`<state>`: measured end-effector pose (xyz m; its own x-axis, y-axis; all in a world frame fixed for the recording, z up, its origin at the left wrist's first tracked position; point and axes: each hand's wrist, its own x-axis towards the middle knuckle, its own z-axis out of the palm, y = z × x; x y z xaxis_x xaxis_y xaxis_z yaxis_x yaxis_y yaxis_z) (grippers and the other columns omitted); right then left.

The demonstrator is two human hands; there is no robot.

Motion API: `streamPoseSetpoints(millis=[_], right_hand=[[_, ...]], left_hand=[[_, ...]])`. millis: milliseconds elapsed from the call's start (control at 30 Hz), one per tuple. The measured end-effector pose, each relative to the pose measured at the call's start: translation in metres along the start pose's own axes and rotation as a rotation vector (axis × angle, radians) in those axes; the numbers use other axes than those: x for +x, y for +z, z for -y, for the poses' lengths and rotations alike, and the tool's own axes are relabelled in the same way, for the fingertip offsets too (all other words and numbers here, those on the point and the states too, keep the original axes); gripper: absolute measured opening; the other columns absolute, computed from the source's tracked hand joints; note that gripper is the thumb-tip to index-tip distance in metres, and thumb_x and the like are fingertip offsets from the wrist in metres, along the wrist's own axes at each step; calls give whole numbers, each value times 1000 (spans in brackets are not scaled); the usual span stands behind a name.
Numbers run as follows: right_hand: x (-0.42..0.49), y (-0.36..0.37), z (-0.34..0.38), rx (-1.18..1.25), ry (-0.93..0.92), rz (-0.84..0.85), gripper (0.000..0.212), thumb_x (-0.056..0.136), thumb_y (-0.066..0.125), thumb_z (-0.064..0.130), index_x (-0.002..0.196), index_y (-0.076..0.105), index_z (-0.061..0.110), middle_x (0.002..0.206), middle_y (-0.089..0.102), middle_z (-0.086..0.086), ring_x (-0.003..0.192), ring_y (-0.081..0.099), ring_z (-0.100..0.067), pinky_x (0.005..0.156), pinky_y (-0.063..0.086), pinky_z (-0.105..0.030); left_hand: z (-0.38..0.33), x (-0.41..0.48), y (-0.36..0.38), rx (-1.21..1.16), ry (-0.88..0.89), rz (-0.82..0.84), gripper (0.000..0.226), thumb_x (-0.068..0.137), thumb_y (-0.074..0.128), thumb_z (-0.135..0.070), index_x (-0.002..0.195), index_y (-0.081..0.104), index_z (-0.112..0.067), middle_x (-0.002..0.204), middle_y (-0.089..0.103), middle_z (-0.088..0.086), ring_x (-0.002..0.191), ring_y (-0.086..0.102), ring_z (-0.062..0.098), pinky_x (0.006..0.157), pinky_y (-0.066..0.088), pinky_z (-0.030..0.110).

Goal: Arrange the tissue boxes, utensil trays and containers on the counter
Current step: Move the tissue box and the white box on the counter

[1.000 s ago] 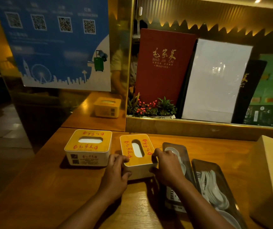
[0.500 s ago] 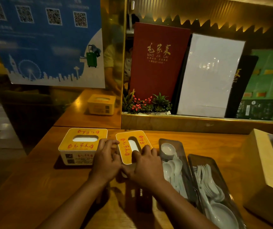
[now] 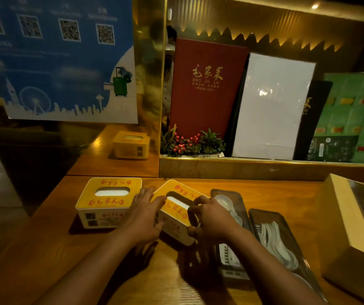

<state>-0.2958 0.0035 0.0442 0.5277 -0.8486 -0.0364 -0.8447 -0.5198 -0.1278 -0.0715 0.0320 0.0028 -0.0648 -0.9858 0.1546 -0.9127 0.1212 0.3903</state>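
The two tissue boxes have yellow lids with red characters and white sides; the menu is red with gold letters; the poster is blue and white.

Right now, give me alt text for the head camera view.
Both hands, left hand and right hand, grip a yellow-topped tissue box angled on a wooden counter, between a matching box and two spoon trays.

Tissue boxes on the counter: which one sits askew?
The right tissue box, held between both hands, sits turned at an angle; the left tissue box sits square, untouched.
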Motion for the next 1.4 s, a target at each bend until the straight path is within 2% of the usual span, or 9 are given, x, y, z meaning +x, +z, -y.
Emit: streamPoseSetpoints(millis=[133, 233, 300, 400, 833, 967, 1167, 1267, 1400], right_hand=[[-5, 3, -18, 140, -8, 25, 24, 80, 71, 36, 101, 63, 29, 143, 39, 3, 127, 45, -25, 88, 48, -35], [-8, 9, -22, 170, 64, -3, 56, 87, 68, 29, 140, 51, 34, 157, 25, -3, 141, 33, -27, 102, 42, -34], [-9, 13, -19, 174, 105, -17, 66, 89, 65, 25, 149, 40, 37, 162, 18, -6, 145, 28, -30, 106, 40, -36], [-10, 21, -17, 187, 115, -17, 74, 89, 61, 17, 153, 30, 38, 167, 7, -6, 149, 23, -33, 110, 41, -43], [-13, 31, -2, 177, 127, -57, 79, 93, 60, 18, 157, 16, 33, 167, -2, -9, 149, 20, -37, 112, 38, -45], [-49, 34, -16, 232, 226, -101, 82, 91, 64, 35, 156, 14, 37, 167, 7, -4, 148, 24, -33, 113, 36, -44], [-99, 18, -44, 29, 317, -11, 122, 60, 63, 84, 158, 13, 30, 166, 7, -6, 151, 11, -31, 121, 16, -44], [-107, 22, -45, -99, 302, 111, 112, 74, 69, 68, 158, 8, 27, 167, 5, -9, 152, 7, -26, 122, 3, -44], [-110, 38, -63, -114, 285, 96, 92, 87, 68, 39, 158, 11, 29, 167, 3, -7, 153, 9, -23, 122, 7, -45]], left_hand=[[-1, -3, 8, 6, 51, -80, 53, 81, 75, -40, 127, 49, -39, 163, 16, -3, 152, 1, 24, 120, 13, 49], [-5, -10, 9, -40, 87, -86, 42, 80, 75, -43, 116, 53, -38, 162, 21, -9, 153, 6, 20, 118, 22, 47], [-8, -16, 10, -37, 121, -88, 40, 81, 74, -44, 114, 52, -36, 152, 35, -12, 148, 21, 17, 114, 30, 40], [-7, -20, 12, -22, 150, -147, 37, 83, 73, -41, 114, 54, -34, 141, 48, -12, 139, 36, 12, 107, 39, 33], [2, -19, 9, -39, 161, -135, 32, 84, 74, -32, 108, 52, -34, 130, 53, -14, 132, 43, 10, 100, 44, 30], [-9, -22, 22, -68, 163, -107, 41, 79, 77, -40, 106, 46, -40, 119, 47, -19, 113, 49, 6, 90, 49, 27], [-38, -25, 20, -1, 229, -200, 47, 81, 75, -42, 123, 59, -29, 142, 51, -3, 138, 39, 20, 112, 34, 40], [-64, -33, 26, -50, 388, -229, 47, 80, 76, -40, 122, 61, -25, 135, 57, -1, 129, 50, 18, 101, 40, 34], [-96, -42, 61, -106, 474, -84, 59, 86, 65, -48, 139, 50, -28, 144, 51, -6, 133, 45, 13, 107, 35, 29]])
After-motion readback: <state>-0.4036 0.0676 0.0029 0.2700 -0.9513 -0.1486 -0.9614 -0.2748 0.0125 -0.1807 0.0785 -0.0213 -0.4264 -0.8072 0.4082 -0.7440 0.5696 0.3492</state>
